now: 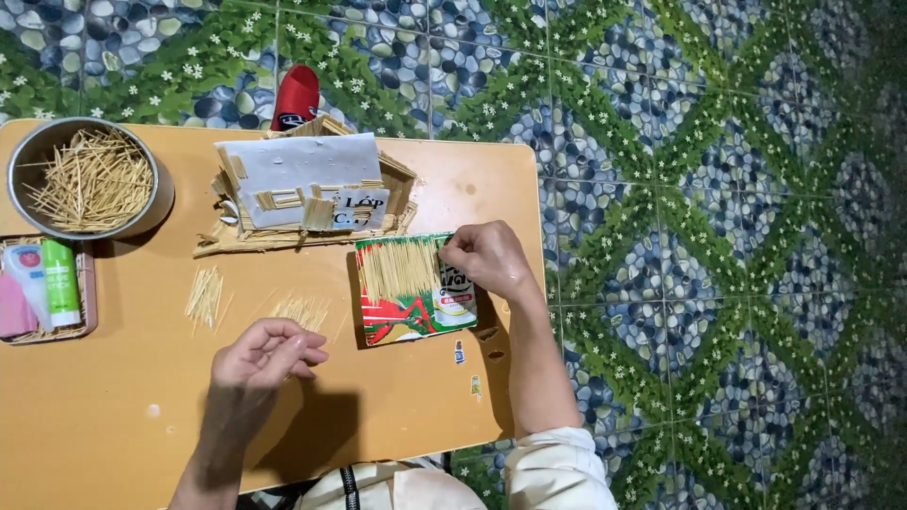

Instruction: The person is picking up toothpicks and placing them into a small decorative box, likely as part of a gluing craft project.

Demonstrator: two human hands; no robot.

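Seen from the head camera, a low orange table (113, 416) carries the work, with patterned pebble-and-leaf flooring around it. The right hand (487, 257) rests near the table's right edge, its fingers closed in a pinch on the top right corner of a printed card panel (416, 295), whose upper half is covered by a row of toothpicks laid side by side. Those sticks run with their long axis away from the person, toward the far edge, and the row spreads leftward from the pinching fingers. The left hand (267, 354) hovers nearer the front edge, palm up and fingers loosely curled; whether it holds a stick I cannot tell. It lies well to the left of the panel, so the right hand is plainly the nearer one. Just beyond the left hand lie two small loose toothpick bundles (204, 296). Behind the panel, touching or nearly touching its top edge, stands a model house of sticks and grey card (298, 175). At the far left corner sits a metal bowl of toothpicks (87, 179), and below it, at the left edge, a small basket with a green glue stick (60, 280).
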